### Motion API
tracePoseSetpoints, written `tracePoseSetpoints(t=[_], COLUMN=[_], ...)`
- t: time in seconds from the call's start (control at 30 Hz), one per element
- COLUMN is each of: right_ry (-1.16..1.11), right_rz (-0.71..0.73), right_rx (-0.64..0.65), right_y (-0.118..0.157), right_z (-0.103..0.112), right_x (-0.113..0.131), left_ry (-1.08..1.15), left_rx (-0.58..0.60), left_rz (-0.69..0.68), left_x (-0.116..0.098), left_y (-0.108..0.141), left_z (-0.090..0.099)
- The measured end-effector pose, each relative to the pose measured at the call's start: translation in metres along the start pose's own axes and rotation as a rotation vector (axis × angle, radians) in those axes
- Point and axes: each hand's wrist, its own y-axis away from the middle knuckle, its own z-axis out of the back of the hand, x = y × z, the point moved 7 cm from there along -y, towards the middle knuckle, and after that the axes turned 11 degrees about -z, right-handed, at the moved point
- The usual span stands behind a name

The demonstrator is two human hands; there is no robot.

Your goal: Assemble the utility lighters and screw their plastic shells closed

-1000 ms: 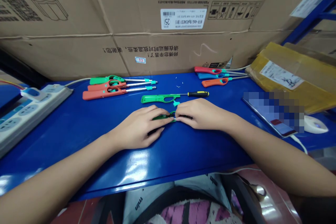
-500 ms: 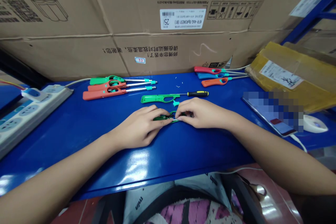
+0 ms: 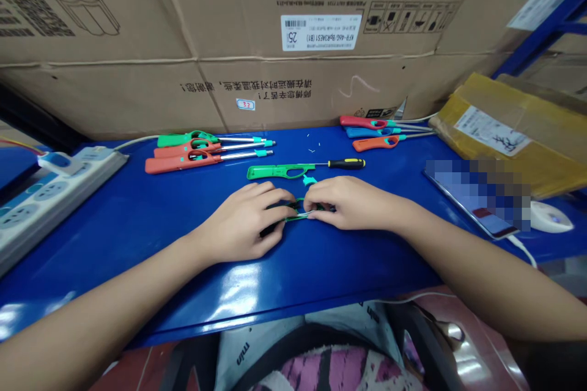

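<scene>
My left hand (image 3: 250, 220) is closed on the left part of a green lighter half (image 3: 299, 216) at the middle of the blue table. My right hand (image 3: 351, 203) pinches at the right part of the same piece, and the fingers of both hands hide most of it. Just beyond them lies another green lighter shell (image 3: 279, 171), flat on the table, with a small turquoise piece (image 3: 310, 181) near its right end. A black and yellow screwdriver (image 3: 347, 164) lies with its shaft pointing to that shell.
Three lighters (image 3: 183, 163) lie at the back left, three more (image 3: 376, 143) at the back right. A power strip (image 3: 59, 195) is on the left. A phone (image 3: 472, 201), a white mouse (image 3: 550, 217) and a yellow package (image 3: 509, 134) are on the right. Cardboard boxes (image 3: 257, 6) stand behind.
Both hands and the green lighter half have shifted slightly toward me. My left fingers have drawn back a little to the left from the right fingertips.
</scene>
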Motion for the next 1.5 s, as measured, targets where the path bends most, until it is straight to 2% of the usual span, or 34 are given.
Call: tracePoseSetpoints(t=[0.1,0.37,0.53,0.8,1.07,1.23,1.37,1.5], right_ry=[-0.011,-0.082,-0.081,-0.048,-0.055,-0.032,0.044,0.043], right_rz=[-0.024,-0.03,-0.048,-0.049,-0.058,-0.002,0.015,-0.049], right_rx=[-0.003,0.024,-0.003,-0.015,-0.015,0.021,0.014,-0.003], right_y=[-0.001,-0.001,-0.001,-0.002,-0.002,-0.001,0.002,0.0], right_z=[-0.004,-0.006,-0.004,-0.005,-0.003,-0.006,-0.005,-0.004], right_x=[0.003,0.006,0.006,0.004,0.005,0.007,0.007,0.001], left_ry=[0.013,0.123,0.165,0.293,0.306,0.311,0.231,0.113], left_rx=[-0.054,-0.129,-0.143,-0.241,-0.226,-0.218,-0.176,-0.197], left_rz=[0.013,0.077,0.089,0.104,0.139,0.17,0.152,0.112], left_x=[-0.002,0.005,0.007,0.011,0.011,0.01,0.006,0.005], left_y=[0.0,0.002,0.002,0.005,0.003,0.002,0.001,0.001], left_z=[0.003,-0.006,-0.007,-0.008,-0.008,-0.009,-0.007,-0.001])
